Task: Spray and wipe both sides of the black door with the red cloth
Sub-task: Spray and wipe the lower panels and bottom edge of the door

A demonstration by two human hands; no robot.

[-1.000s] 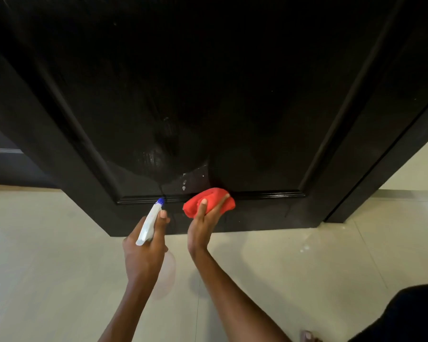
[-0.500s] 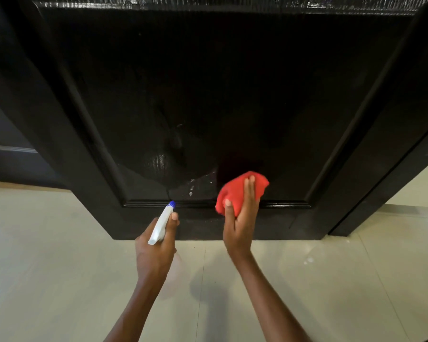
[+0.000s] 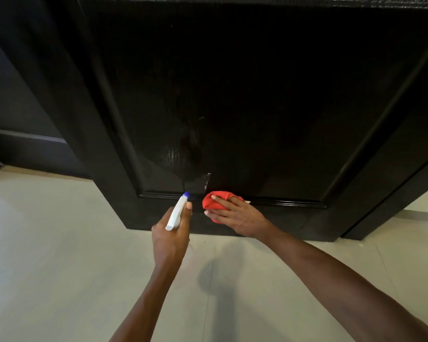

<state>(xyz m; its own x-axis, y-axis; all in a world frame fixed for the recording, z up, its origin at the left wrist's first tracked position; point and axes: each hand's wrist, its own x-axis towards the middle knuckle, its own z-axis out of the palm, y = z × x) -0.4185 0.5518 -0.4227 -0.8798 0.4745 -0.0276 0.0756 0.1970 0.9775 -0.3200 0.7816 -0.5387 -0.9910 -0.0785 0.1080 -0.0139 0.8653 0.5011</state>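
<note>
- Both forearms cut off by the bottom edge; nothing of the body beyond them in view.
- Pale floor (image 3: pixel 59 267) below, crossed by faint tile joints and a soft shadow between the arms.
- Left hand (image 3: pixel 169 239) raised, back toward the camera, fingers curled round a spray bottle (image 3: pixel 176 213); forefinger lying along its right side near the top.
- Only the white head and blue nozzle of the bottle plain; the body shows merely as a faint, clear shape under the hand, contents impossible to judge.
- Nozzle aimed at the lower moulding of the door, close to it; contact not discernible.
- Right hand (image 3: pixel 235 215) turned leftward, fingers fairly straight and spread, pressing the cloth (image 3: pixel 214 201) flat against the bottom rail.
- Much of the cloth hidden under the fingers and palm; thumb side out of sight.
- A small pale scrap at the hand's far edge, too small to identify.
- Door (image 3: pixel 257 95) filling the upper frame, top cut off, panel so dark that detail is mostly lost.
- Wet sheen and a few white specks low on the panel, just above bottle and cloth.
</note>
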